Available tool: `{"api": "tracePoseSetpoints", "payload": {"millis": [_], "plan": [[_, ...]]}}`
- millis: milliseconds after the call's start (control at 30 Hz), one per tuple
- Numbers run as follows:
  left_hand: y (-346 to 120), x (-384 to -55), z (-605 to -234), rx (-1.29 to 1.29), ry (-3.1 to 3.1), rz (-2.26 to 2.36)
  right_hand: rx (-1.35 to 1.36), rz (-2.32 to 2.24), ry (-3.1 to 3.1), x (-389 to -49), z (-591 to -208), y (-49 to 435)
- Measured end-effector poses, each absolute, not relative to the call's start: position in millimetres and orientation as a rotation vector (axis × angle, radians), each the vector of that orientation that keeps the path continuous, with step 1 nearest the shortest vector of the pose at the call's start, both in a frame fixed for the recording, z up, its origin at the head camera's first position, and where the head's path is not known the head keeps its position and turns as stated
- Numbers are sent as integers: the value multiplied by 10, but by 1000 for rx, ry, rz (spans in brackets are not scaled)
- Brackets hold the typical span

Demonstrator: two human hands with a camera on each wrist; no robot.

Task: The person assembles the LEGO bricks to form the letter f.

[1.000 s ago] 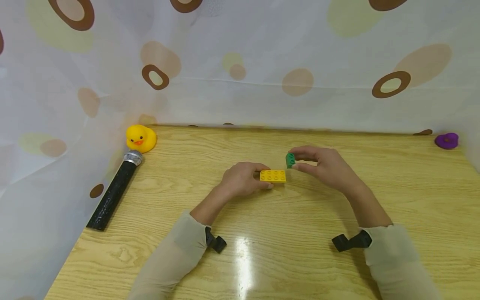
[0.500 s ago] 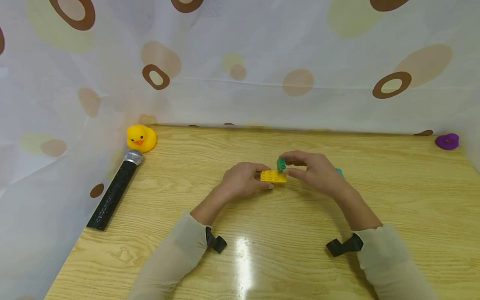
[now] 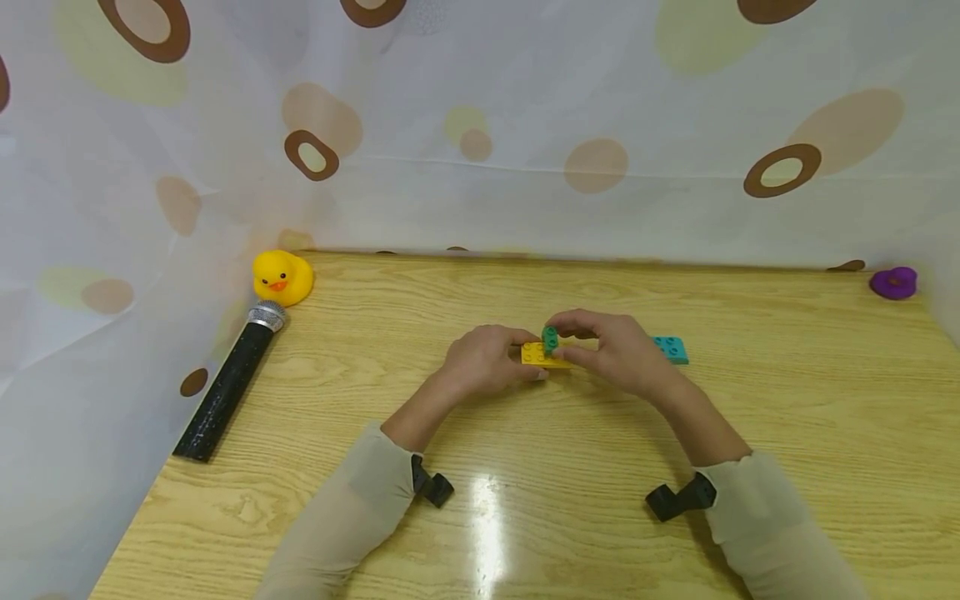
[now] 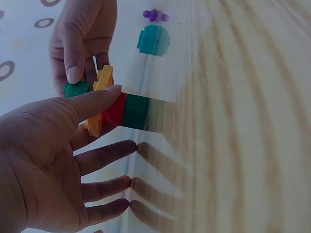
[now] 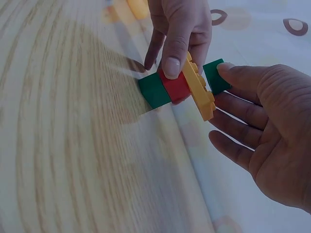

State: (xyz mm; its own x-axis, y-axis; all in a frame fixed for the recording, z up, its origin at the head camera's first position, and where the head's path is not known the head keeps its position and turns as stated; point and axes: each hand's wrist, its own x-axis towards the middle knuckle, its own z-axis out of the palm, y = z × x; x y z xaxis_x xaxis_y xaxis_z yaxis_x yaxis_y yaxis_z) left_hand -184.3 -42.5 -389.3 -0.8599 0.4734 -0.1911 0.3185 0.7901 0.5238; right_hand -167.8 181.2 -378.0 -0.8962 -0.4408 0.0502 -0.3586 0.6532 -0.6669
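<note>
The right hand (image 3: pixel 615 354) pinches a small green brick (image 3: pixel 551 340), which has moved leftward and now stands over the studs of the yellow brick (image 3: pixel 533 354), apparently being lined up; whether they touch is unclear. The left hand (image 3: pixel 483 358) grips, between thumb and fingers, the stack: yellow brick above a red brick (image 5: pixel 175 86) and a lower green brick (image 5: pixel 154 91). A teal brick (image 3: pixel 672 350) has come into sight beside the right hand. No container shows.
</note>
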Motion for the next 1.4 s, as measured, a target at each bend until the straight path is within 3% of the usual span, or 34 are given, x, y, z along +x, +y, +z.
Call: {"api": "tracePoseSetpoints", "payload": {"millis": [1400], "plan": [[-431, -1837, -3895, 624, 2676, 713, -722, -996, 2790, -1649, -3830, 1693]]}}
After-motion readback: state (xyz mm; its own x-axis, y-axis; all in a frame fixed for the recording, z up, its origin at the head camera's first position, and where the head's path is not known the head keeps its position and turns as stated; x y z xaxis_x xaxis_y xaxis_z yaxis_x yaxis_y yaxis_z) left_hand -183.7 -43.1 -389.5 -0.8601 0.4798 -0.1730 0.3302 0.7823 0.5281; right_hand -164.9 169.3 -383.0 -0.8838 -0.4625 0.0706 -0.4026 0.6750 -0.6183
